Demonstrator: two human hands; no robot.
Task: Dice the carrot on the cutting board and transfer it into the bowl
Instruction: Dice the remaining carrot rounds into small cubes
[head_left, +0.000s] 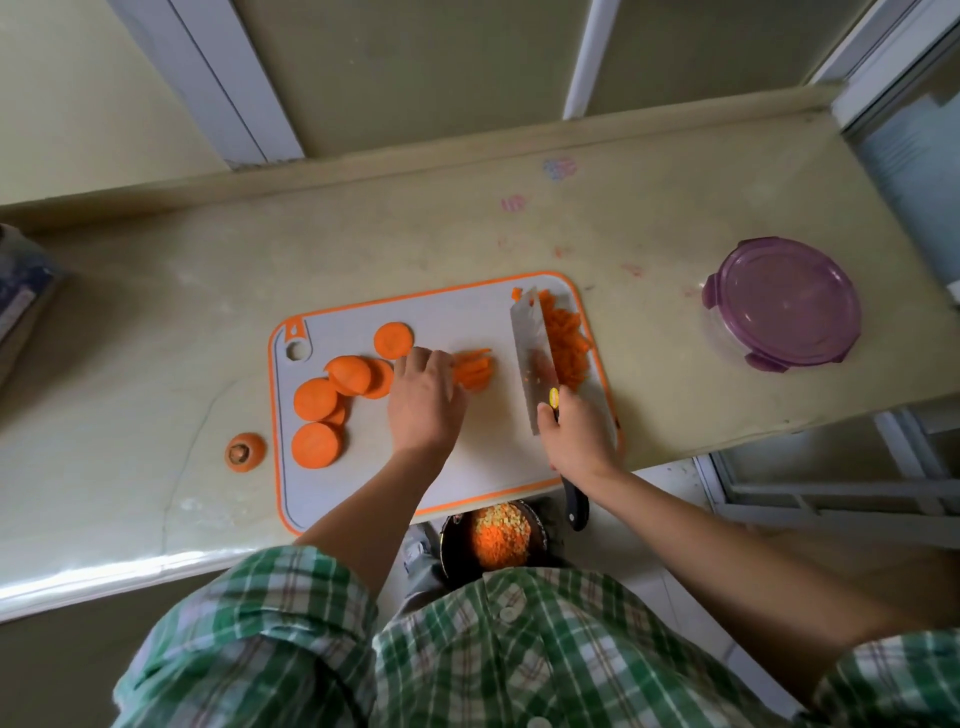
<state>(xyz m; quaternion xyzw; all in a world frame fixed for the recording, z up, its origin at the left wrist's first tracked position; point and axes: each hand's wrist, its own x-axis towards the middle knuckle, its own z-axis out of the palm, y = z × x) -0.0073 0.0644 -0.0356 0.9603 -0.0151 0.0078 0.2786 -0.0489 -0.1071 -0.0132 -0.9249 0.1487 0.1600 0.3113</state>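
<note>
A white cutting board with an orange rim lies on the counter. Several round carrot slices sit on its left part. My left hand curls its fingers onto a small stack of carrot strips mid-board. My right hand grips the black handle of a cleaver, its blade standing on the board just right of the strips. A heap of diced carrot lies to the right of the blade. A dark bowl with diced carrot sits below the counter edge, in front of my body.
A carrot stem end lies on the counter left of the board. A purple-lidded round container stands at the right. A dark object sits at the far left edge. A raised ledge runs along the back of the counter.
</note>
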